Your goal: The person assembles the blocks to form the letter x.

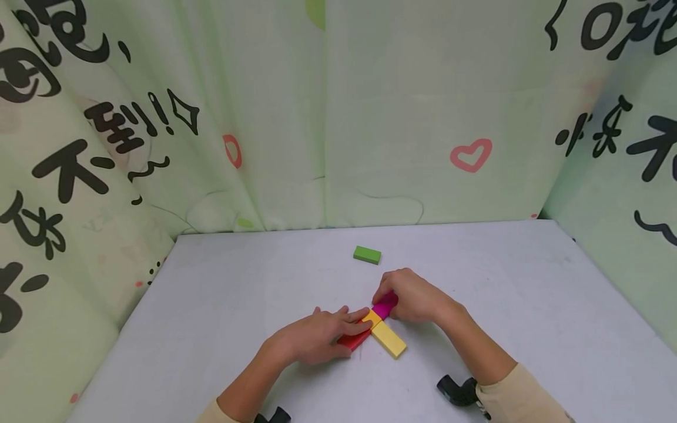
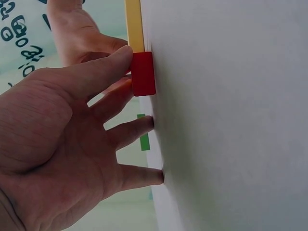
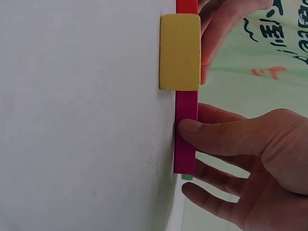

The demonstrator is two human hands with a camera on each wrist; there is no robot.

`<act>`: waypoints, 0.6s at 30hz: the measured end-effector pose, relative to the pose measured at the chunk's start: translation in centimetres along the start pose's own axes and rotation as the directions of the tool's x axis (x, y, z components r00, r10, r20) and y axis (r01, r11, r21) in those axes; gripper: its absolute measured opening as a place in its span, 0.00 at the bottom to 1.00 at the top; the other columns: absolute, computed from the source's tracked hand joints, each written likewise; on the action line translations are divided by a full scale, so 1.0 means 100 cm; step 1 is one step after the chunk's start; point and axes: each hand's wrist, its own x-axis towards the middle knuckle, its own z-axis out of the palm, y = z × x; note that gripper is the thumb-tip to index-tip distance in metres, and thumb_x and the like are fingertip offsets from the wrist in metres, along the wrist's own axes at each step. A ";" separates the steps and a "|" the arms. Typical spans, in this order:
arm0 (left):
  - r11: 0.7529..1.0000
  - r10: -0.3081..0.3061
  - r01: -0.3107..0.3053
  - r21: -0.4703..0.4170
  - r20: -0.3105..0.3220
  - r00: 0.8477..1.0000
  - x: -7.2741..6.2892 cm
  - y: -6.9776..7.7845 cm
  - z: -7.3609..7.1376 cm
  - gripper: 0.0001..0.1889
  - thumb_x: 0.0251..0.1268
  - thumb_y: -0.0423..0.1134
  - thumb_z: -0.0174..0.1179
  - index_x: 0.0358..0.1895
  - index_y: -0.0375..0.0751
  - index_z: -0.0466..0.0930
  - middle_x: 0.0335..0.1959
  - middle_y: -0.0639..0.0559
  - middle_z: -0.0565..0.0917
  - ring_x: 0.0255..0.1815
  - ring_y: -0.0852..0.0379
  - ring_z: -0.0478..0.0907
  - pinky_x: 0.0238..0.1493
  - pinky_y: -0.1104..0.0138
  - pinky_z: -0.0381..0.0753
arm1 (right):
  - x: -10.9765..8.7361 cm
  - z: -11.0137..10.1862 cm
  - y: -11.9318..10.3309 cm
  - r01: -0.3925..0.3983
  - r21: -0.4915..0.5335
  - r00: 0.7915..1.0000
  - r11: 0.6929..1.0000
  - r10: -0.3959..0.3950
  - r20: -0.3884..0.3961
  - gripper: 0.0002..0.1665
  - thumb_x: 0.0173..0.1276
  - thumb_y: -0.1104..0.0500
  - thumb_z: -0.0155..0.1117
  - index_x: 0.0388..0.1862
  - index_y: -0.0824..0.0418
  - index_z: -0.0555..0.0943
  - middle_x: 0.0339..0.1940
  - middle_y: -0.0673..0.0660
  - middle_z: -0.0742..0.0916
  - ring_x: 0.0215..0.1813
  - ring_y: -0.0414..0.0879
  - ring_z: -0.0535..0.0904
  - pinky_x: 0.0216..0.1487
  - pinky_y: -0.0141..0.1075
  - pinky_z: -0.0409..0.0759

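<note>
Small rectangular blocks lie end to side on the white table. My left hand [image 1: 319, 336] holds the red block [image 1: 355, 341], its thumb against one side. A forefinger of that hand reaches across to the orange block [image 1: 372, 318]. In the left wrist view the red block [image 2: 143, 74] shows under the left thumb, while the other fingertips touch the table. My right hand [image 1: 418, 294] pinches the magenta block [image 1: 385, 305], whose long side faces the right wrist view under the thumb. The yellow block [image 1: 389, 339] extends toward the near right from the orange one, untouched by either hand.
A green block [image 1: 367, 255] lies apart near the table's far side. Green printed curtains [image 1: 381, 117] enclose the white table [image 1: 238, 276] at the back and sides. Black camera mounts [image 1: 458, 392] are by the wrists.
</note>
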 end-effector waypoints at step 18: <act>1.000 0.002 -0.002 -0.030 0.006 1.000 0.002 0.001 -0.002 0.30 0.78 0.43 0.60 0.79 0.63 0.67 0.84 0.66 0.59 0.85 0.49 0.58 0.76 0.33 0.60 | -0.004 -0.006 0.003 0.026 0.043 0.999 0.999 -0.028 0.033 0.21 0.57 0.71 0.76 0.50 0.56 0.91 0.49 0.50 0.89 0.53 0.47 0.83 0.49 0.38 0.87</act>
